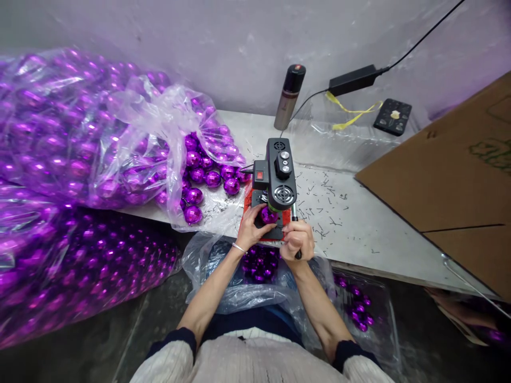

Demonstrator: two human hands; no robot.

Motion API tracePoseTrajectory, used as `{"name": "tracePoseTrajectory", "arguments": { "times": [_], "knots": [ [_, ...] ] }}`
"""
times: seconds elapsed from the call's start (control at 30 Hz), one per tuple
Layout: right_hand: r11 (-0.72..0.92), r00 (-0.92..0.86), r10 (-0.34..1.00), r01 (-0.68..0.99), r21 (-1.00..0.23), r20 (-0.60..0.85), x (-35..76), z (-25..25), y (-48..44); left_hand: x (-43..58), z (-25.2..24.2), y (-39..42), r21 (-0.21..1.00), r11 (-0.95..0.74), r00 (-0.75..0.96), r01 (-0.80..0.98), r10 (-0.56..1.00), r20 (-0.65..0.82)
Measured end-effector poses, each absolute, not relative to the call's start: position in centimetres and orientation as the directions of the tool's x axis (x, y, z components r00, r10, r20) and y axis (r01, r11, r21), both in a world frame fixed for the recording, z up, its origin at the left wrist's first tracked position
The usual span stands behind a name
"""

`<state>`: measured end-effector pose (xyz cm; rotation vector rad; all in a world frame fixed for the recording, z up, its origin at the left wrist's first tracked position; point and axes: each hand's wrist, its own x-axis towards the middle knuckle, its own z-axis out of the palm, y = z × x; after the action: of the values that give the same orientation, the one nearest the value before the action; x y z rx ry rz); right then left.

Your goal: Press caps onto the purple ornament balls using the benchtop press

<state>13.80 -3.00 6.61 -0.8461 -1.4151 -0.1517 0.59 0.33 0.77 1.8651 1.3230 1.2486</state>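
A small black machine [281,173] with round vents, silver buttons and a red switch stands on a red mat [287,218] at the edge of the white table. My left hand [249,229] grips a shiny purple ball [269,215] between thumb and fingers, under the machine's head. On the machine's right side, my right hand [298,239] is wrapped round a lever handle [298,255] with a black end. Part of the ball is hidden by the machine's head and my fingers.
Large clear bags of purple balls [56,138] fill the left, one spilling onto the table [339,213]. Behind stand a spray can [289,98] and a black power adapter [353,80]. A cardboard box [451,186] is at right. More balls [261,264] lie in plastic below my hands.
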Motion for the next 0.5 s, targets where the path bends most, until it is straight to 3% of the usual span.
{"name": "tracePoseTrajectory", "arguments": {
  "times": [0.23,0.3,0.4,0.5],
  "knots": [
    [0.741,0.149,0.349,0.561,-0.369,0.925,13.8,6.8,-2.6,0.6,0.8,0.7,0.853,-0.356,0.089,0.381,0.933,0.349],
    [0.726,0.191,0.370,0.552,-0.411,0.909,13.9,8.5,-2.8,0.6,0.8,0.9,0.855,-0.360,0.102,0.373,0.932,0.348],
    [0.644,0.212,0.508,0.550,-0.532,0.835,14.0,11.9,-3.4,0.3,0.8,0.0,0.836,-0.400,0.146,0.377,0.916,0.372],
    [0.598,0.205,0.596,0.531,-0.600,0.776,14.1,14.1,-4.0,-0.6,0.3,-2.6,0.756,-0.511,0.246,0.409,0.859,0.448]
  ]
}}
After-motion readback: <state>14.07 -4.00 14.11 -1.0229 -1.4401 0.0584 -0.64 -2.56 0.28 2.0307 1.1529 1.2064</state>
